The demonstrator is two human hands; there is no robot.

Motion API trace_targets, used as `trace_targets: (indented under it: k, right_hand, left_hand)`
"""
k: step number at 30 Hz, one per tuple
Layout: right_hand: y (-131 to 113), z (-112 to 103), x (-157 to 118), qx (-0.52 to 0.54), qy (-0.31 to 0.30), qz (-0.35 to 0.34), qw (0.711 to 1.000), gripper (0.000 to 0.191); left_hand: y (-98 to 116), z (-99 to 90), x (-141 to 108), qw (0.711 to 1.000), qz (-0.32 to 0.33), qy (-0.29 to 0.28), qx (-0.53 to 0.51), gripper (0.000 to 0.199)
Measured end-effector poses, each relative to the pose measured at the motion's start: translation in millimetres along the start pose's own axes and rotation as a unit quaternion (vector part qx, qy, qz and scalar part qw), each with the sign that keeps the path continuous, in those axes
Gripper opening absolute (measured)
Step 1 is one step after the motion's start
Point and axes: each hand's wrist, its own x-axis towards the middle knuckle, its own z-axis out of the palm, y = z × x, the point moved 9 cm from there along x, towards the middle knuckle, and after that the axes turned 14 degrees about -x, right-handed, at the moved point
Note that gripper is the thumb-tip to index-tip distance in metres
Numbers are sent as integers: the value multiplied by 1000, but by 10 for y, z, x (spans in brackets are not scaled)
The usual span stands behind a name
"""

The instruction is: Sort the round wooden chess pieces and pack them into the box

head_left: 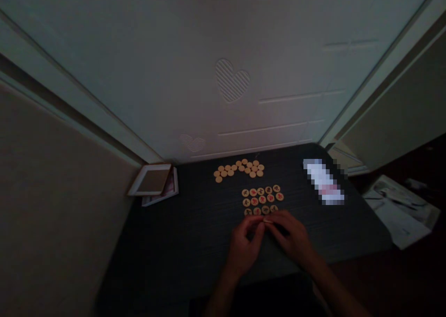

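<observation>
Both hands meet just below rows of round wooden pieces [262, 199] marked with red or black characters. A single wooden piece [266, 221] shows between the fingertips. My right hand [291, 235] pinches it. My left hand [245, 242] has its thumb and fingers curled together against the same piece from the left side. The fingertips partly cover the lowest row of marked pieces. Farther back lies a loose cluster of plain-faced wooden pieces [241, 168], with no characters showing.
A dark table [195, 224] stands against a pale panel with heart reliefs. Stacked frames or boxes [153, 182] sit at its left edge. A blurred-out white item [324, 182] lies at the right. Papers [400, 210] are beyond the right edge.
</observation>
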Motion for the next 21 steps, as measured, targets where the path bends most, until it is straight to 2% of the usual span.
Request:
trace_targets:
  k: [10, 16, 21]
  right_hand:
    - [198, -92, 2, 7, 16, 119, 993, 11]
    - [410, -148, -25, 48, 61, 200, 977, 17]
    - [528, -194, -72, 52, 107, 225, 967, 22]
  left_hand:
    - [41, 21, -12, 1000, -8, -4, 11, 19]
    - [39, 23, -12, 1000, -17, 2, 22, 19]
    - [29, 22, -11, 1000, -16, 3, 20, 20]
